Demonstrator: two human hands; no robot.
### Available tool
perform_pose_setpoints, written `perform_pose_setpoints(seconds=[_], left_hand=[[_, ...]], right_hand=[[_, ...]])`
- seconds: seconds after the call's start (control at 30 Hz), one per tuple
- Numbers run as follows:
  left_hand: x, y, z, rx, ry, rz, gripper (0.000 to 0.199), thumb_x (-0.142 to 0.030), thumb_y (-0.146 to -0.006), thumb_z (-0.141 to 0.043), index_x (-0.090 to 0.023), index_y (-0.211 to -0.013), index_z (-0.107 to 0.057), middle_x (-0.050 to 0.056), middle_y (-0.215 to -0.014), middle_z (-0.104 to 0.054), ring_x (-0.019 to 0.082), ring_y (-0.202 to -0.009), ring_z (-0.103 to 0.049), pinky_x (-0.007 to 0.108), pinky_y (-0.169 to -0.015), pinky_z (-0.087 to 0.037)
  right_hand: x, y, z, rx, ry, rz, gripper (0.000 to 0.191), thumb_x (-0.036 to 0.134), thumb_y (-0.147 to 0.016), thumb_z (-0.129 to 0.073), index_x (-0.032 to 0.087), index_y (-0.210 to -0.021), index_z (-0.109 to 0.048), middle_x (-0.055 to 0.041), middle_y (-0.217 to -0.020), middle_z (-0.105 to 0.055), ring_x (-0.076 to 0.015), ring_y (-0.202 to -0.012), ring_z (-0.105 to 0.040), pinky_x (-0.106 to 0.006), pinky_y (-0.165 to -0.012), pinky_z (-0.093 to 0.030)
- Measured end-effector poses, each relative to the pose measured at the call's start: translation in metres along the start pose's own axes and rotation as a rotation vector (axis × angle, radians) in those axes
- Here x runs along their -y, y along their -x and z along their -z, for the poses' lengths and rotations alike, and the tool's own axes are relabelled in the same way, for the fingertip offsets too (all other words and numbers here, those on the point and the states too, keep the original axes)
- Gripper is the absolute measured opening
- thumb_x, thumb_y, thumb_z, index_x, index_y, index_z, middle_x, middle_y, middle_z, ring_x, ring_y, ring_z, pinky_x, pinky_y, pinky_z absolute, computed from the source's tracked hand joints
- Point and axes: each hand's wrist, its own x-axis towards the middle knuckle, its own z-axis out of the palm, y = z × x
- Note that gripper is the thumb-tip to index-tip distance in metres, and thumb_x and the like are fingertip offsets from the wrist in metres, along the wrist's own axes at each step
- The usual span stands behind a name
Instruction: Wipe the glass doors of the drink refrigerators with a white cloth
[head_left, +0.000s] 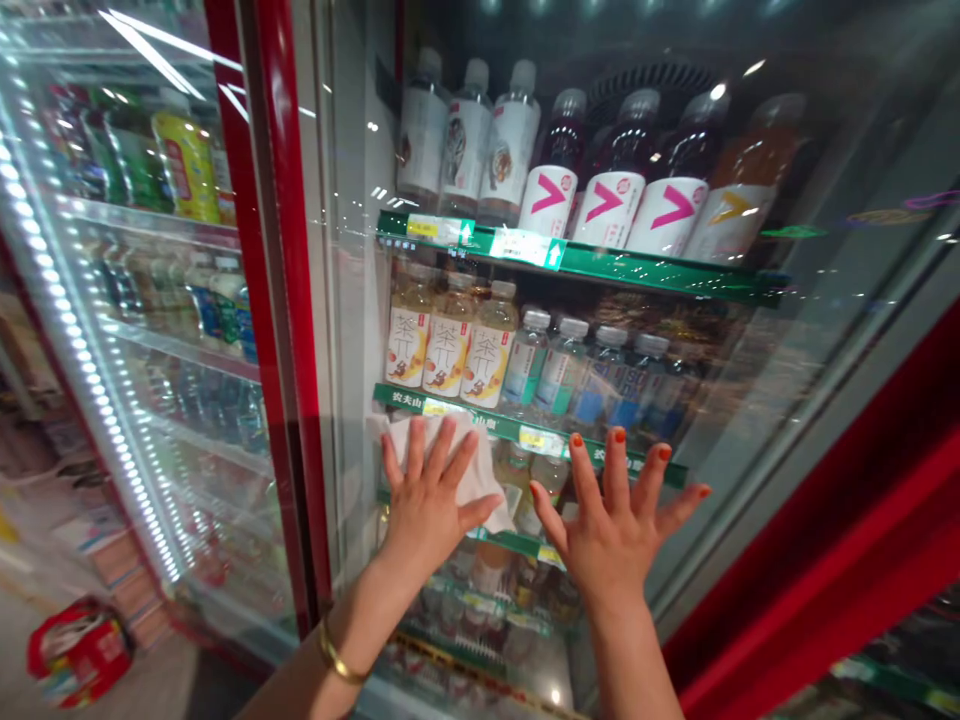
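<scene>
A white tissue [480,470] lies flat against the glass door [847,330] of a drinks fridge. My left hand [426,500], with a gold bangle on the wrist, presses over it with the fingers spread. To the right, my right hand [615,530] rests on or very close to the same glass, its fingers fanned out and nothing in it. Through the pane, behind my hands, stand tea bottles [484,345] with white and yellow labels and smaller water bottles [562,365] on a green-edged shelf.
Dark purple drink bottles [615,190] fill the top shelf. Red frames [289,250] edge the door. Another lit fridge with stocked shelves [157,225] stands to the left, a strip of lights [75,350] along its side. A red packet [79,650] sits low at the left.
</scene>
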Motion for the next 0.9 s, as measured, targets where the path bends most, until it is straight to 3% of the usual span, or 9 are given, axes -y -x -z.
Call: perform_pose_setpoints(seconds=[0.1,0.17,0.23,0.33,0.43,0.57,0.67,0.8,0.9], left_hand=[[0.038,0.027,0.002,0.032,-0.032,0.187,0.102,-0.057,-0.103,-0.062,-0.025,-0.179,-0.001,0.021,-0.184,-0.016,0.048,-0.172,-0.001,0.082,-0.134,-0.013],[0.056,0.017,0.007,0.008,-0.01,0.313,0.102,-0.052,-0.106,-0.057,-0.022,-0.178,0.007,0.022,-0.185,-0.002,0.049,-0.171,0.004,0.081,-0.135,-0.009],[0.052,-0.011,0.011,-0.03,0.055,0.319,0.101,-0.054,-0.108,-0.054,-0.023,-0.177,0.012,0.019,-0.186,0.009,0.047,-0.171,0.009,0.076,-0.137,-0.006],[0.013,-0.045,0.009,-0.048,0.115,0.144,0.105,-0.065,-0.104,-0.057,-0.028,-0.178,0.007,0.014,-0.187,0.005,0.043,-0.172,0.012,0.078,-0.136,0.001],[-0.017,-0.03,0.003,-0.036,0.069,-0.052,0.106,-0.069,-0.099,-0.064,-0.032,-0.179,-0.005,0.011,-0.185,-0.018,0.038,-0.174,0.006,0.075,-0.137,0.008],[0.01,0.004,0.007,-0.001,0.018,0.026,0.105,-0.059,-0.099,-0.069,-0.032,-0.179,-0.005,0.014,-0.184,-0.021,0.043,-0.173,0.002,0.078,-0.136,0.002],[0.029,-0.024,0.015,-0.034,0.053,0.179,0.109,-0.055,-0.101,-0.067,-0.028,-0.178,0.006,0.018,-0.186,0.0,0.048,-0.171,0.007,0.081,-0.134,0.004],[-0.018,-0.073,0.012,-0.09,0.151,0.109,0.11,-0.061,-0.1,-0.066,-0.028,-0.178,0.005,0.014,-0.187,0.006,0.045,-0.171,0.013,0.078,-0.136,0.007],[-0.065,-0.05,0.0,-0.039,0.151,-0.14,0.11,-0.07,-0.095,-0.069,-0.031,-0.179,-0.009,0.009,-0.186,-0.016,0.036,-0.174,0.009,0.068,-0.139,0.012]], right_hand=[[-0.001,0.0,0.001,0.01,0.009,0.006,0.095,0.064,-0.096,-0.073,0.034,-0.176,-0.03,-0.0087,-0.182,-0.034,-0.0477,-0.17,-0.02,-0.087,-0.131,-0.007],[-0.001,0.0,0.0,0.0,0.018,0.008,0.096,0.064,-0.096,-0.074,0.034,-0.176,-0.03,-0.0088,-0.182,-0.033,-0.0469,-0.171,-0.02,-0.086,-0.132,-0.008],[-0.002,0.001,-0.001,-0.008,0.02,0.0,0.096,0.065,-0.096,-0.073,0.033,-0.176,-0.03,-0.0099,-0.182,-0.034,-0.0473,-0.171,-0.019,-0.086,-0.131,-0.007],[-0.002,0.002,-0.003,0.007,0.018,-0.01,0.095,0.065,-0.096,-0.072,0.034,-0.176,-0.03,-0.011,-0.181,-0.035,-0.0489,-0.17,-0.02,-0.088,-0.129,-0.007],[0.0,0.002,-0.001,0.03,0.032,0.009,0.097,0.066,-0.097,-0.071,0.033,-0.177,-0.027,-0.0111,-0.182,-0.033,-0.0469,-0.172,-0.016,-0.085,-0.131,-0.005],[0.0,-0.002,0.011,0.131,0.052,0.008,0.098,0.065,-0.098,-0.07,0.032,-0.178,-0.023,-0.012,-0.183,-0.031,-0.047,-0.172,-0.014,-0.084,-0.132,-0.004],[-0.006,-0.002,0.021,0.197,0.037,-0.011,0.101,0.061,-0.097,-0.073,0.035,-0.178,-0.019,-0.0118,-0.185,-0.024,-0.0481,-0.17,-0.02,-0.083,-0.132,-0.012],[-0.025,0.007,0.026,0.116,0.055,-0.144,0.103,0.057,-0.099,-0.073,0.031,-0.179,-0.015,-0.0155,-0.188,-0.002,-0.0524,-0.17,-0.015,-0.086,-0.128,-0.022],[-0.037,0.019,0.02,0.059,0.09,-0.175,0.099,0.055,-0.102,-0.068,0.026,-0.18,-0.014,-0.0175,-0.187,-0.003,-0.0519,-0.171,-0.012,-0.086,-0.127,-0.022]])
